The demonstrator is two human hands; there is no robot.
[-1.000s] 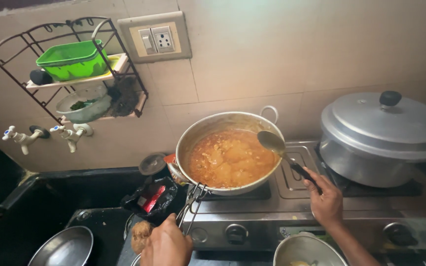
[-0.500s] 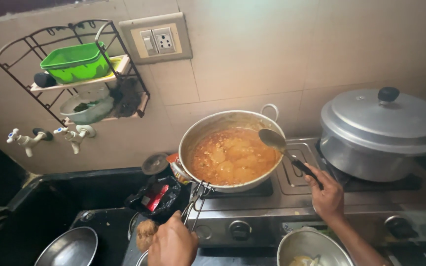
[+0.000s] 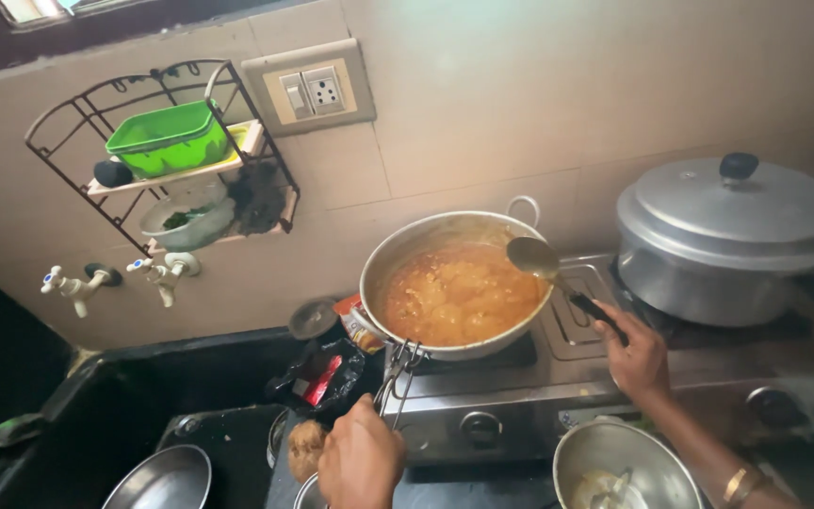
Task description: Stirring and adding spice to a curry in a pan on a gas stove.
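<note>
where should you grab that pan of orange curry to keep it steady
By the near rim of the pan, from the front: it has no long handle, only a small loop at the back. The left hand works metal tongs clamped on that edge.

Open pan of bubbling orange curry taking up left burner, ladle leaning across its right rim. Tongs reaching from pan's front rim toward stove's front edge, left hand closing around them. Right hand gripping ladle handle, sitting in narrow gap between pan and lidded pot. Steel bowl crowding stove's front edge. Packets cluttering counter left of stove.
</note>
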